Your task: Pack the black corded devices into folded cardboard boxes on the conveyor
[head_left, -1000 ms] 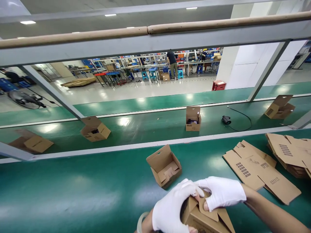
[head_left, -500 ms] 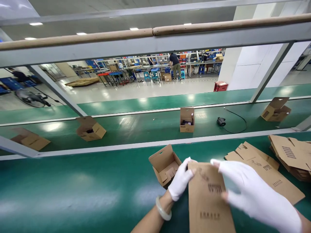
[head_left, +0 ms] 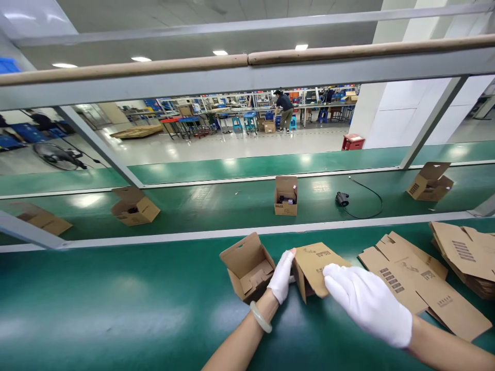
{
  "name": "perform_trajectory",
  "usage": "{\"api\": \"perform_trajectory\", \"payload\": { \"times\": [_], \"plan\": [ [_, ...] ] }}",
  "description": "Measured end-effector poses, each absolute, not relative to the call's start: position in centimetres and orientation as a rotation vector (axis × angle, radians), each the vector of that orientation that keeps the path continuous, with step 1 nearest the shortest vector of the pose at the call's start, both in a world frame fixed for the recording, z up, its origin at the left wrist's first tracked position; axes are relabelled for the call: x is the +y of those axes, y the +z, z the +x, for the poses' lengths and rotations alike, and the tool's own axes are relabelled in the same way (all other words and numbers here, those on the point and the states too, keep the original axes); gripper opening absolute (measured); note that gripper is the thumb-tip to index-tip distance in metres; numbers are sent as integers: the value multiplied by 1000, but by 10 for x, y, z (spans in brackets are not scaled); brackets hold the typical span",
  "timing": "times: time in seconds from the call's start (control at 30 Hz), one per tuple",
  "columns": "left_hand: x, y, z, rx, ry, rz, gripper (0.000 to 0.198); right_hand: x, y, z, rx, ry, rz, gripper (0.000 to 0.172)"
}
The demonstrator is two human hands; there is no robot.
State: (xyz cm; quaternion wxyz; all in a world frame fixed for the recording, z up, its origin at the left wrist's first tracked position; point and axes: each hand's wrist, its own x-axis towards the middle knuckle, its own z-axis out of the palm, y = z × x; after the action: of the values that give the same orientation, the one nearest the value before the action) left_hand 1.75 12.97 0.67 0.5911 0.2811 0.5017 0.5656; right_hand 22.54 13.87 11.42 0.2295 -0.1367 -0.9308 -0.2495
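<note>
I seemed to be folding the carton (head_left: pixel 316 261) between my hands, my left hand (head_left: pixel 281 277) against its left side, whether pinching I couldn't tell, my right hand (head_left: pixel 365 304) flat at its right edge, which probably called for steady pressing.

The right edge cuts the cardboard stack (head_left: pixel 464 255). The carton (head_left: pixel 315 265) hides part of the left hand (head_left: pixel 281 278). Objects inside the far middle box (head_left: pixel 286 209) are too small to recognise.
</note>
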Motion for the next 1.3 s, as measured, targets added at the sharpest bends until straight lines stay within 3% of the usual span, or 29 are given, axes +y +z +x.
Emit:
{"api": "perform_trajectory", "payload": {
  "times": [0.1,0.2,0.33,0.47,0.7,0.93,1.03,1.17,1.3],
  "plan": [
    [112,9,-8,1261,1381,1057,96,162,111,203,-2627,-505,-580,27],
    [98,7,-25,1190,1211,1619,131,182,111,182,-2675,-307,-728,35],
    [98,-11,-29,1311,1026,1629,142,204,118,160,-2761,-140,-784,40],
    [113,-31,-18,1466,1059,1529,155,237,122,146,-2765,29,-873,41],
    [147,-33,8,1858,1251,1368,116,373,101,141,-2361,148,-1700,46],
    [140,-34,-18,2104,1483,1197,103,442,36,129,-2148,375,-2098,43],
    [137,-44,-18,1931,1586,1048,87,444,19,124,-2086,543,-2082,33],
    [144,-54,22,1619,1449,998,64,431,18,137,-2020,853,-1936,27],
    [159,-34,82,1128,1507,788,83,386,27,168,-1887,1133,-1721,30]
  ]
}}
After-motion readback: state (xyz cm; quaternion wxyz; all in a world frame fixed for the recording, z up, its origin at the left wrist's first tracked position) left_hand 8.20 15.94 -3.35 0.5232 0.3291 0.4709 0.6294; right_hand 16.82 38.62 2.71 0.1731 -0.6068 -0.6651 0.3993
